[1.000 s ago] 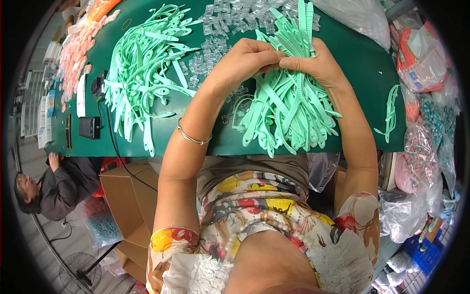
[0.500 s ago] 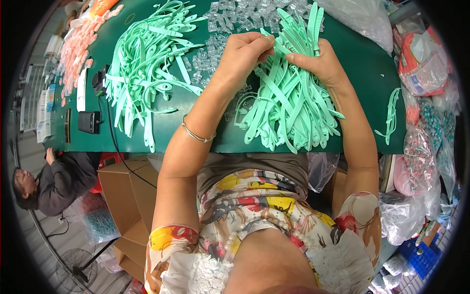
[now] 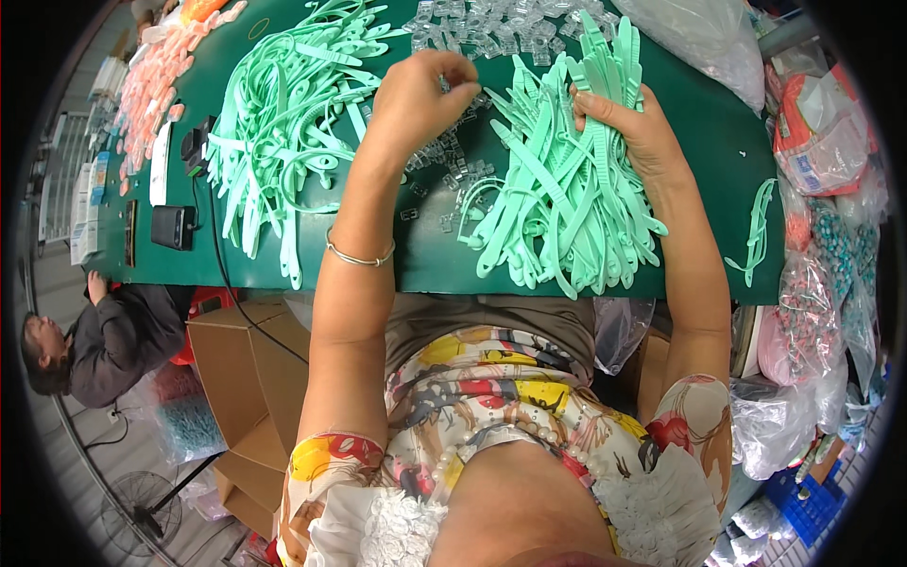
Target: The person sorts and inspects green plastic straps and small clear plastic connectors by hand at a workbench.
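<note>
Green table (image 3: pixel 713 142) across the upper frame. Mint strap heap (image 3: pixel 283 118) at upper left. Grips a strap bunch (image 3: pixel 572 208), right of centre, between the closed thumb and fingers of the right hand (image 3: pixel 647 132). Holds the left hand (image 3: pixel 418 102) loosely curled, upper centre; cannot tell whether around anything. Clear clips (image 3: pixel 505 33) at top centre.

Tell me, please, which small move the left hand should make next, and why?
Perhaps the left hand should lower toward the clear plastic pieces: they lie close to its fingers, no strap shows in it, and the right hand grips the mint-green straps.
</note>
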`<state>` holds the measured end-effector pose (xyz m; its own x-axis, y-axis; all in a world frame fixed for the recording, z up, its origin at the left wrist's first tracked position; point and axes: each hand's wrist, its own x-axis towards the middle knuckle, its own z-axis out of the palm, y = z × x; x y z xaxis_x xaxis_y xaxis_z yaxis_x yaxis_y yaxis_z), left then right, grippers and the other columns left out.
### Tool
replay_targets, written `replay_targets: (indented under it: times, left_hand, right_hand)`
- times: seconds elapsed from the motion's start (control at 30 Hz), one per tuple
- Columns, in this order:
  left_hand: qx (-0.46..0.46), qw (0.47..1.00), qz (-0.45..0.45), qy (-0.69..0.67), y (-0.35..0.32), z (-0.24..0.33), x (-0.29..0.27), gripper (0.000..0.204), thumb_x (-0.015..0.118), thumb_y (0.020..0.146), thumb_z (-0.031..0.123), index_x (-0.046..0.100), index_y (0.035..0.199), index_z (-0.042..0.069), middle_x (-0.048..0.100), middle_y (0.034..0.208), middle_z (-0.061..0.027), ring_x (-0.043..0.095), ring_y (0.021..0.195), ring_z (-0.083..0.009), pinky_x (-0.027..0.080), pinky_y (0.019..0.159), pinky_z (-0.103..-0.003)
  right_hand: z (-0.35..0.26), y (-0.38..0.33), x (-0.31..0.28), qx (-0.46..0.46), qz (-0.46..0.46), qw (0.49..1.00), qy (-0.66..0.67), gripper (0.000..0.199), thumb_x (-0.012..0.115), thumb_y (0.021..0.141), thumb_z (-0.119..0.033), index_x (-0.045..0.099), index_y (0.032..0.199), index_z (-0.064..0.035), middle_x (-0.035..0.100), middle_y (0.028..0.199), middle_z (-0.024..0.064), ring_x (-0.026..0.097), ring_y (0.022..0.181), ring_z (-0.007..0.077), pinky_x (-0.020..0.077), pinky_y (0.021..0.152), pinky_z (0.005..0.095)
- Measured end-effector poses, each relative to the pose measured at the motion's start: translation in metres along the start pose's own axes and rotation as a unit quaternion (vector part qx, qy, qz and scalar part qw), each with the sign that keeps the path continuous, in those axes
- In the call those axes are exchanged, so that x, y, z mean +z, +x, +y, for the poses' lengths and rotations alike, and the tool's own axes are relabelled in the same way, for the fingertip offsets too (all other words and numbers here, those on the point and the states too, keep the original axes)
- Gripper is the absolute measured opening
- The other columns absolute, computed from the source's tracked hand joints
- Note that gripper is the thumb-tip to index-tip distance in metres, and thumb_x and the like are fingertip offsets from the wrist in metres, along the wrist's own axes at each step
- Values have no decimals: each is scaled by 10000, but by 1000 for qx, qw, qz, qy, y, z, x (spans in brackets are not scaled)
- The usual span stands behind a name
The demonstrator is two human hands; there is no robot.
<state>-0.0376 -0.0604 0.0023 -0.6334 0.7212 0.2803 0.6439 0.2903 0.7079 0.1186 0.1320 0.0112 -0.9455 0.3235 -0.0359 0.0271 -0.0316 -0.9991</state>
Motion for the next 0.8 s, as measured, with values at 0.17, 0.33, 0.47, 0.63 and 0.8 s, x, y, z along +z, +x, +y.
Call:
replay_targets:
  times: [0.17,0.33,0.47,0.63,0.8]
  left_hand:
    - [57,983,0,175,-7,2,7,179,688,663,118,651,834,79,607,790,-71,577,710,-230,462,639,-335]
    - [71,969,-9,238,-6,6,14,146,650,681,122,653,821,81,598,802,-76,575,771,-277,465,675,-358]
    - [43,974,-13,221,-8,7,3,142,643,678,125,653,813,81,600,806,-78,579,756,-275,465,671,-354]
    - [20,979,-88,183,-11,9,-19,132,658,666,132,656,781,70,615,802,-81,595,740,-258,466,647,-344]
    - [9,967,-94,235,-15,15,-12,142,678,655,151,663,775,76,620,779,-73,597,726,-256,467,646,-342]
  right_hand:
    - [2,2,-3,-12,-23,1000,-7,232,696,737,-240,623,847,-49,590,678,29,550,717,114,398,778,268]
    - [2,3,-3,-22,-35,999,-10,190,685,745,-213,623,825,-52,590,679,23,548,703,106,411,741,257]
    - [2,3,-2,-15,-30,999,-7,180,682,748,-205,624,820,-50,591,678,21,548,698,102,415,727,253]
    - [3,3,-2,-27,-32,999,0,199,669,774,-239,612,797,-49,575,671,18,527,672,96,405,706,253]
    - [2,3,2,-22,-18,999,15,219,660,789,-260,604,781,-48,570,680,20,512,648,92,399,695,253]
